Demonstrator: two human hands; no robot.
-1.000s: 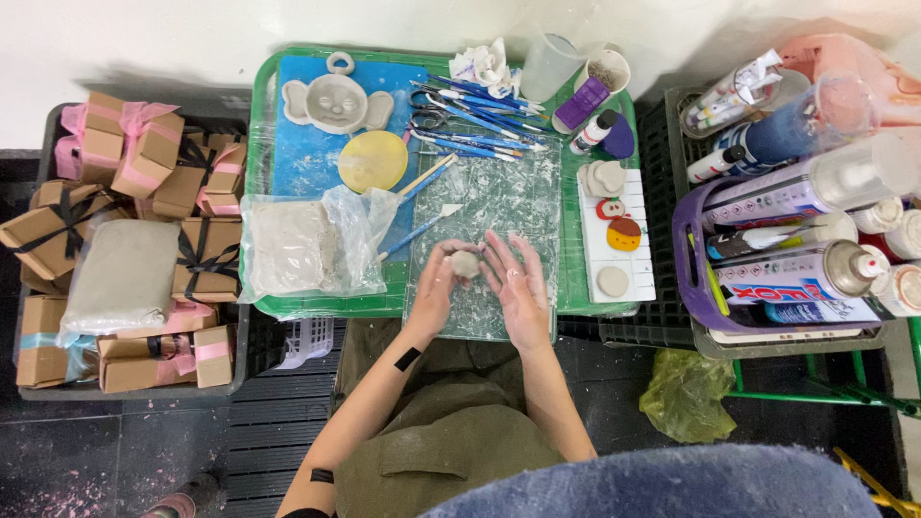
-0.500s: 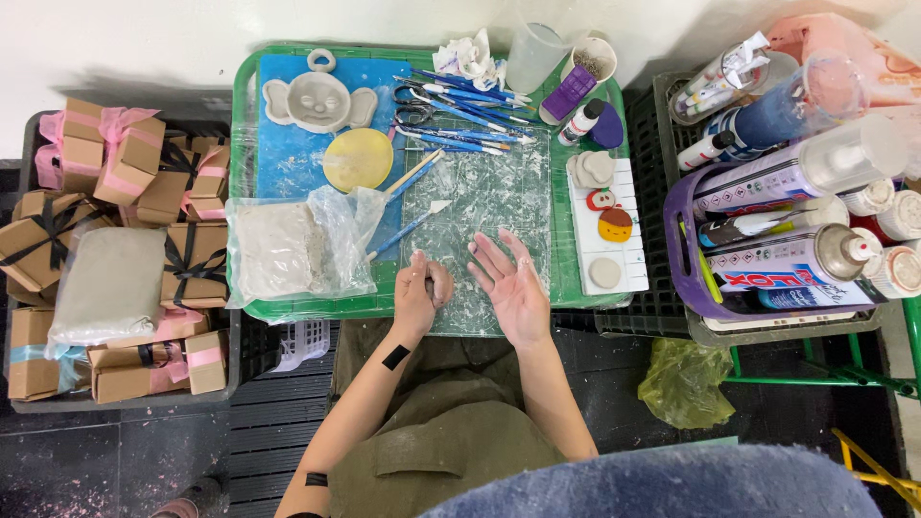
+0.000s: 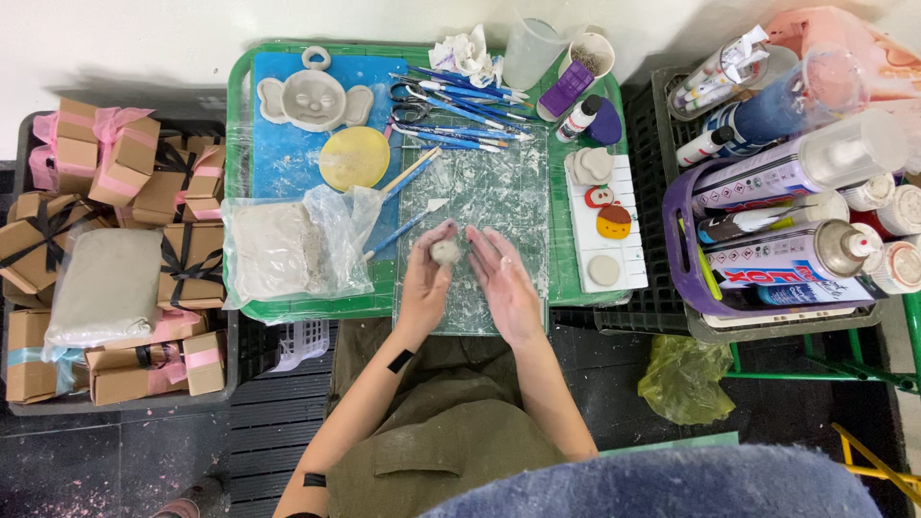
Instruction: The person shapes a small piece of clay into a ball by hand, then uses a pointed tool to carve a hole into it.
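Over the clay-smeared clear mat (image 3: 499, 206), the left hand (image 3: 427, 278) cupped a small clay ball (image 3: 445, 252) — roughly rounded, not yet shaped further — while the right hand (image 3: 504, 278) lay open beside it, holding nothing.

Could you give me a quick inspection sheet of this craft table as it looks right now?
Surface: green tray with a clay-smeared clear mat.
Job's things: small grey clay ball.
Clutter: bagged clay, yellow disc, blue-handled tools, clay face plaque.
Hands: left hand holds the ball in its fingers; right hand open beside it.
Cables: nothing seen.
Surroundings: ribboned cardboard boxes to the left, spray cans in a basket to the right.
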